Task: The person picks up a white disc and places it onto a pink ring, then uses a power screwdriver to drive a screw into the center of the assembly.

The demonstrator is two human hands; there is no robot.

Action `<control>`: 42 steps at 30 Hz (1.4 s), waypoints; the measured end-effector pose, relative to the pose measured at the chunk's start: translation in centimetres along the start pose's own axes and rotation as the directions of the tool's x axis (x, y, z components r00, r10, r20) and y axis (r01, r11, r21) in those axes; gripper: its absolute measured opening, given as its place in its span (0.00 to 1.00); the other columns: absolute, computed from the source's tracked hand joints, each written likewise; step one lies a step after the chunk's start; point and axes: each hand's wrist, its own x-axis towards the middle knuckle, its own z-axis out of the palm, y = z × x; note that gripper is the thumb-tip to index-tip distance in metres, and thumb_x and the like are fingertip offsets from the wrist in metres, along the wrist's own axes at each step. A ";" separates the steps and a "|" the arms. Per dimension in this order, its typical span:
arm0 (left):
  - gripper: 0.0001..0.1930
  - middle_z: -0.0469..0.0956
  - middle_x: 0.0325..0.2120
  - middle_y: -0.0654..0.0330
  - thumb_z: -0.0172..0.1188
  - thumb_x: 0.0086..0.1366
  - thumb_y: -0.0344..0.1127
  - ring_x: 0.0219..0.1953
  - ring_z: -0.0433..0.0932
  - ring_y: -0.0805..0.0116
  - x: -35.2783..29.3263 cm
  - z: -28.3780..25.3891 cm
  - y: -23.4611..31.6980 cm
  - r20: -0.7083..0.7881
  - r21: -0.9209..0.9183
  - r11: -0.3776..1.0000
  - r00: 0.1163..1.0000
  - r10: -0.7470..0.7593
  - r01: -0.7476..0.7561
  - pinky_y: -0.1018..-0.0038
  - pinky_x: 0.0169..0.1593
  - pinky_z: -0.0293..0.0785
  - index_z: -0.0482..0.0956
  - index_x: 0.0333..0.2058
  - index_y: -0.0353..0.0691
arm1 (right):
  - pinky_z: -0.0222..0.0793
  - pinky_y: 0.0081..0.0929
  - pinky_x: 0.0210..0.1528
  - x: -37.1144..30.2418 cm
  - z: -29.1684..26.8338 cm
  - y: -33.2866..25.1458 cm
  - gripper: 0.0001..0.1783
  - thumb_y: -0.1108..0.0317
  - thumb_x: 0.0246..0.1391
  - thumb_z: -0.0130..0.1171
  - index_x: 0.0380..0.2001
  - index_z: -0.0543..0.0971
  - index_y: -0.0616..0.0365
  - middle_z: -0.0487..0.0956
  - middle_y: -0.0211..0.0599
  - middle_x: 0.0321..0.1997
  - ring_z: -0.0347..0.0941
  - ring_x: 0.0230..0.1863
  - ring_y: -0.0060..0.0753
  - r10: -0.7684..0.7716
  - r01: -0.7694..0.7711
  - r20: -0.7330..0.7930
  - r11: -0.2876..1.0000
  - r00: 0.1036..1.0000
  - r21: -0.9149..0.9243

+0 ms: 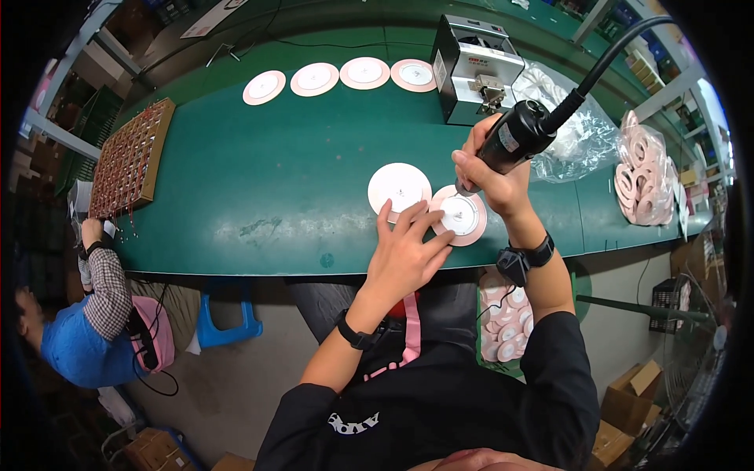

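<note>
Your right hand (pixel 491 177) grips the black power driver (pixel 522 133), tip on a pink disc (pixel 461 216); left hand (pixel 404 247) lies flat, steadying it.
One white disc (pixel 399 187) waits beside it; four discs (pixel 338 78) sit apart at the far mat (pixel 259 173) edge, so work looks partway through.

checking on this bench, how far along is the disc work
Looks done: four pink-rimmed discs lie in a row at the far side of the green table. In hand: the right hand holds a black corded tool tip-down on one disc, which the left hand steadies; a second disc lies beside it. Probably left: the pink stack at right and the binful below the table.
</note>
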 end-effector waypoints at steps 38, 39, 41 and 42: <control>0.17 0.72 0.63 0.58 0.68 0.58 0.40 0.65 0.68 0.53 0.3 -0.1 -0.2 0.110 -0.069 0.997 0.994 0.023 -0.016 0.48 0.69 0.56 0.86 0.48 0.55 | 0.64 0.29 0.22 -3.4 -4.5 -3.8 0.11 0.75 0.59 0.54 0.44 0.66 0.59 0.65 0.31 0.20 0.61 0.15 0.26 -0.100 0.113 -0.177 0.991 0.979 0.065; 0.17 0.72 0.63 0.58 0.68 0.58 0.40 0.65 0.68 0.53 0.3 -0.1 -0.2 0.110 -0.063 0.998 0.994 0.017 -0.010 0.48 0.69 0.56 0.87 0.48 0.55 | 0.64 0.29 0.22 -3.4 -4.3 -3.5 0.11 0.75 0.58 0.54 0.43 0.66 0.59 0.65 0.32 0.21 0.61 0.15 0.26 -0.118 0.130 -0.194 0.990 0.974 0.051; 0.17 0.72 0.63 0.58 0.68 0.58 0.40 0.64 0.68 0.53 0.3 -0.1 -0.1 0.114 -0.067 0.998 0.993 0.015 -0.007 0.48 0.69 0.56 0.87 0.48 0.55 | 0.65 0.29 0.21 -3.3 -4.0 -3.1 0.11 0.76 0.58 0.54 0.43 0.66 0.60 0.65 0.33 0.21 0.61 0.14 0.25 -0.157 0.165 -0.224 0.986 0.962 0.020; 0.17 0.72 0.63 0.57 0.68 0.58 0.40 0.64 0.68 0.53 0.3 -0.1 -0.1 0.112 -0.069 0.998 0.994 0.012 -0.004 0.48 0.69 0.56 0.87 0.48 0.55 | 0.65 0.29 0.21 -3.2 -4.1 -3.0 0.11 0.76 0.58 0.54 0.43 0.66 0.60 0.65 0.33 0.21 0.61 0.14 0.25 -0.155 0.164 -0.226 0.986 0.962 0.022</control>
